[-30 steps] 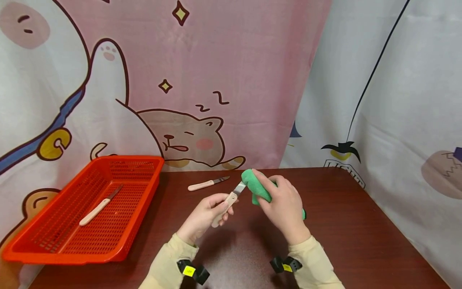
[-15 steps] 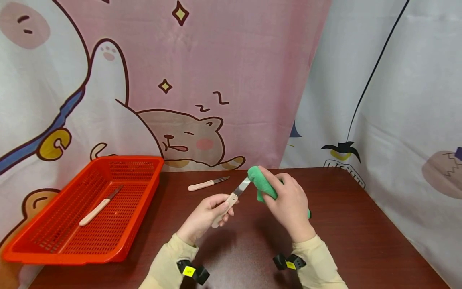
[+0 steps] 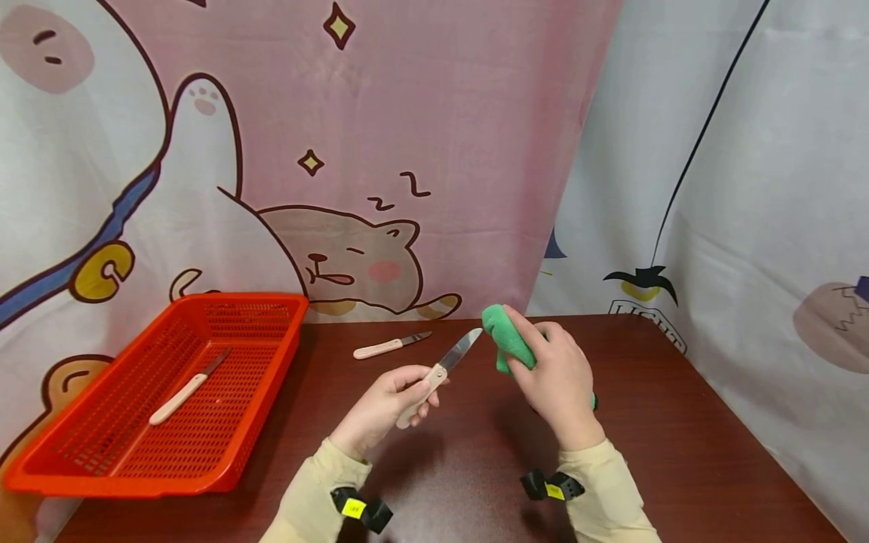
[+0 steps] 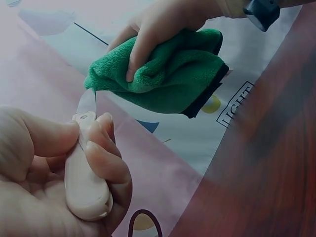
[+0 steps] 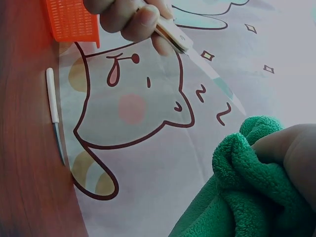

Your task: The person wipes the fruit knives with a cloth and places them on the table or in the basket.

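My left hand (image 3: 388, 403) grips a folding knife (image 3: 434, 381) by its pale handle, the blade pointing up and to the right. A bunched green cloth (image 3: 509, 338) is held in my right hand (image 3: 553, 377), just off the blade's tip in the head view. In the right wrist view a small gap separates the knife's blade (image 5: 217, 81) from the cloth (image 5: 237, 182). The left wrist view shows the thumb and curled fingers around the handle (image 4: 86, 182), with the cloth (image 4: 153, 74) behind the tip.
An orange-red plastic basket (image 3: 234, 445) stands on the left of the dark wooden table (image 3: 652, 422), with a similar knife (image 3: 186, 392) lying in it. Another knife (image 3: 387, 346) lies near the table's back edge. Printed curtains (image 3: 475, 151) hang behind the table.
My right hand has moved right and slightly up with the green cloth, sliding along the blade and off its tip. More of the blade shows now. The left hand stays nearly still.
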`<state>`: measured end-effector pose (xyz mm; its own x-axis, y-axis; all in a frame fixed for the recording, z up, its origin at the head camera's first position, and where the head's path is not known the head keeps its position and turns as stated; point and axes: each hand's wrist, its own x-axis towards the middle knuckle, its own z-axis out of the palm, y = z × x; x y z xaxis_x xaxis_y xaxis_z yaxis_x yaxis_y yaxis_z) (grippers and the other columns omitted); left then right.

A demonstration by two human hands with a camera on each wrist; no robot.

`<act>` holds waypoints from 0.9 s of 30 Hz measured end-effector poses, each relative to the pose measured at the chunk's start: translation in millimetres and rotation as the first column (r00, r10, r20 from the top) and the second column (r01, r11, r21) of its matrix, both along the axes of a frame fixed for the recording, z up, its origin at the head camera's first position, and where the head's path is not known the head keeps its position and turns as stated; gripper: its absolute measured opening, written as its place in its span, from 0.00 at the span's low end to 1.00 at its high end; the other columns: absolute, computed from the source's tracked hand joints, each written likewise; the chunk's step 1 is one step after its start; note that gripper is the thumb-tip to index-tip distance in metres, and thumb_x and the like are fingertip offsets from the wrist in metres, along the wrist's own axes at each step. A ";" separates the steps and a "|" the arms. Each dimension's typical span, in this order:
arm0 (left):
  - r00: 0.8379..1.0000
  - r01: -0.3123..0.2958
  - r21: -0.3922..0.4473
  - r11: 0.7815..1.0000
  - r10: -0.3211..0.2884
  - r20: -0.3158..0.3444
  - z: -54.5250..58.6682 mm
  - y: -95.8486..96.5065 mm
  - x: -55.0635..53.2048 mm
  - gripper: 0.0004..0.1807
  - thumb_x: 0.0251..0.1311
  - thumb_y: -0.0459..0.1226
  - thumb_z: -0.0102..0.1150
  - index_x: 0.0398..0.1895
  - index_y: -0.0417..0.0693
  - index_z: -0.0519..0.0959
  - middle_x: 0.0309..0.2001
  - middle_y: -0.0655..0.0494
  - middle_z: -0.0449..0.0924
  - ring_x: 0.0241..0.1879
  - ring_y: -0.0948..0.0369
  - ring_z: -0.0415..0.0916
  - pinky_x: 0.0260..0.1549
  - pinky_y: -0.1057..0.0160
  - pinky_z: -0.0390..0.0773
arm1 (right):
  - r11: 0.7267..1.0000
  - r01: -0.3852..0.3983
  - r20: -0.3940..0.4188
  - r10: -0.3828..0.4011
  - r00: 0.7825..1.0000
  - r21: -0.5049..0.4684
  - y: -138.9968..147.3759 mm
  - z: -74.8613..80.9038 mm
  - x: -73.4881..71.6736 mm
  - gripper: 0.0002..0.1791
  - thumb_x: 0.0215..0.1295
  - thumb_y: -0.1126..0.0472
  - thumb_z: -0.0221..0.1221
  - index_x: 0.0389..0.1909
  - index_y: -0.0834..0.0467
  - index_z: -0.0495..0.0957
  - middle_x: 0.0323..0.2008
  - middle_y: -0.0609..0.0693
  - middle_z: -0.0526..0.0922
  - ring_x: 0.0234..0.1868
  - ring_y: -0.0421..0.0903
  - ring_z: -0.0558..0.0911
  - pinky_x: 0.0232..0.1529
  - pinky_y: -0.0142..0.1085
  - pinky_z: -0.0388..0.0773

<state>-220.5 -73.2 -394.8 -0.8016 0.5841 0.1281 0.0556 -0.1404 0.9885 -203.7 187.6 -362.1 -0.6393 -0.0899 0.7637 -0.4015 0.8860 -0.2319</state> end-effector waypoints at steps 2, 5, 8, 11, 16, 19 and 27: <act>1.000 0.003 0.008 1.000 -0.003 -0.005 0.0 -0.9 -0.4 0.15 0.73 0.34 0.51 0.53 0.30 0.76 0.31 0.54 0.78 0.23 0.64 0.69 0.18 0.70 0.65 | 1.000 0.005 0.006 -0.005 1.000 -0.010 1.6 0.7 -0.4 0.38 0.51 0.64 0.70 0.66 0.44 0.74 0.39 0.58 0.78 0.37 0.56 0.79 0.31 0.50 0.75; 1.000 -0.005 0.017 1.000 0.005 -0.003 0.2 -2.3 -1.2 0.15 0.73 0.34 0.50 0.53 0.29 0.75 0.31 0.54 0.78 0.23 0.64 0.69 0.18 0.70 0.65 | 1.000 0.009 0.011 -0.009 1.000 -0.020 3.2 1.3 -0.7 0.37 0.52 0.63 0.70 0.66 0.44 0.74 0.39 0.58 0.78 0.37 0.56 0.79 0.31 0.50 0.75; 1.000 -0.015 0.031 0.999 0.015 -0.001 0.2 -3.7 -2.2 0.16 0.74 0.33 0.47 0.54 0.27 0.74 0.32 0.52 0.78 0.24 0.63 0.70 0.20 0.70 0.68 | 1.000 0.013 0.016 -0.013 1.000 -0.026 4.0 1.6 -0.9 0.37 0.53 0.63 0.70 0.66 0.44 0.74 0.39 0.58 0.78 0.38 0.56 0.79 0.32 0.51 0.75; 0.999 -0.035 0.030 0.999 0.035 -0.002 0.3 -5.1 -2.4 0.17 0.75 0.33 0.46 0.55 0.26 0.73 0.33 0.52 0.79 0.26 0.63 0.71 0.23 0.69 0.71 | 1.000 0.013 0.019 -0.013 1.000 -0.028 4.5 1.6 -1.1 0.36 0.53 0.63 0.69 0.66 0.44 0.74 0.39 0.58 0.78 0.38 0.56 0.79 0.32 0.51 0.75; 0.967 -0.246 -0.114 0.963 0.235 -0.102 2.2 -3.0 -0.7 0.13 0.73 0.38 0.52 0.50 0.37 0.79 0.31 0.53 0.78 0.27 0.56 0.71 0.24 0.67 0.72 | 1.000 0.009 0.027 -0.008 1.000 -0.023 4.4 1.6 -1.3 0.37 0.53 0.62 0.70 0.66 0.43 0.74 0.39 0.58 0.78 0.38 0.56 0.79 0.32 0.51 0.76; 0.891 -0.423 -0.217 0.880 0.359 -0.278 2.5 -0.7 -0.1 0.08 0.71 0.37 0.56 0.46 0.43 0.81 0.30 0.55 0.78 0.28 0.53 0.74 0.27 0.64 0.75 | 1.000 0.007 0.033 -0.006 0.999 -0.020 4.1 1.8 -1.3 0.37 0.53 0.62 0.70 0.67 0.43 0.73 0.39 0.58 0.78 0.38 0.56 0.79 0.32 0.51 0.76; 0.531 -0.719 -0.159 0.677 0.386 -0.754 3.8 -0.5 2.2 0.12 0.61 0.27 0.63 0.48 0.39 0.81 0.45 0.47 0.83 0.50 0.49 0.79 0.47 0.48 0.78 | 1.000 0.001 0.053 0.001 0.999 -0.026 2.9 1.5 -0.3 0.38 0.53 0.62 0.70 0.67 0.43 0.73 0.40 0.58 0.78 0.38 0.56 0.79 0.33 0.51 0.76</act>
